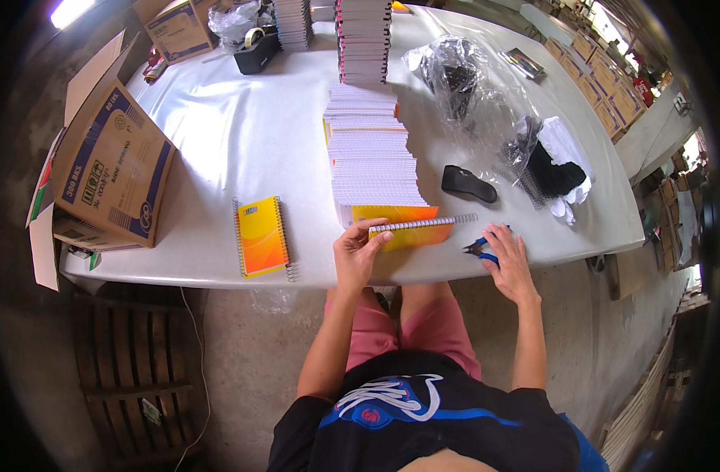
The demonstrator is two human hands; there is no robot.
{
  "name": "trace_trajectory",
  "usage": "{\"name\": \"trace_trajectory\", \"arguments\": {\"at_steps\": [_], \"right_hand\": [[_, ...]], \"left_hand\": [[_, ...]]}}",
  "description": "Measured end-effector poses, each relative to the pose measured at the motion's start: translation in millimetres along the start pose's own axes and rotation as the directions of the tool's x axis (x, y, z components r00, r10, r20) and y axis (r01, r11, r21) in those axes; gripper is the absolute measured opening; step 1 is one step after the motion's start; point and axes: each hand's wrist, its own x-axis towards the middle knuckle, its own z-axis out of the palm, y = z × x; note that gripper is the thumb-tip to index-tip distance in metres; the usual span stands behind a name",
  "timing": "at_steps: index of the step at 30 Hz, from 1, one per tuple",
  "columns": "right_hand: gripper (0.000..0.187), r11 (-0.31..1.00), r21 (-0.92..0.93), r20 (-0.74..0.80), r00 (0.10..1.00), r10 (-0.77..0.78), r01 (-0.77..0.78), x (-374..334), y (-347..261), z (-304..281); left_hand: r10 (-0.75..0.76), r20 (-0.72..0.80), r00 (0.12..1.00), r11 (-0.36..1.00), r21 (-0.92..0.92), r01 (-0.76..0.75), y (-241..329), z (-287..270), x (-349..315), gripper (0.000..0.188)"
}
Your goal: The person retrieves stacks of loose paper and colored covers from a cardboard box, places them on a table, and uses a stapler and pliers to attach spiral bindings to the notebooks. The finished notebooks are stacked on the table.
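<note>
A yellow-covered, wire-coil notebook [413, 237] was pinched in the left hand [357, 256] near the front edge of the glossy white surface [564, 245].
The left grip was closed, thumb opposing fingers, on one end of the coil edge; the right hand [512, 261] spread loosely over blue-handled pliers [486, 256], and whether that grip was closed on them could not be told. Good handling probably called for a steady, level coil edge and fingertips clear of the thin wire tail [466, 218] projecting past the cover. To the left, a yellow-and-orange spiral notebook [261, 238] lay flat, smooth-covered. Beyond stretched a ragged-edged row of white paper pages [369, 157], then crinkled clear plastic [489, 114] and a tall coil-bound stack [363, 47].
</note>
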Motion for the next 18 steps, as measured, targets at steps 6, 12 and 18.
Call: {"name": "trace_trajectory", "arguments": {"at_steps": [6,12,18], "right_hand": [[0.038,0.893,0.443,-0.389,0.881,0.271,-0.079,-6,-58,8],[0.037,0.994,0.096,-0.421,0.907,-0.007,0.053,12,-158,-35],[0.035,0.988,0.154,-0.371,0.927,0.043,0.015,18,-169,-37]], "left_hand": [[0.156,-0.056,0.986,0.985,-0.063,-0.16,-6,9,-1,0.025],[0.474,0.026,0.88,0.803,0.399,-0.443,4,16,-10,0.03],[0.547,0.039,0.836,0.753,0.413,-0.511,3,18,-11,0.032]]}}
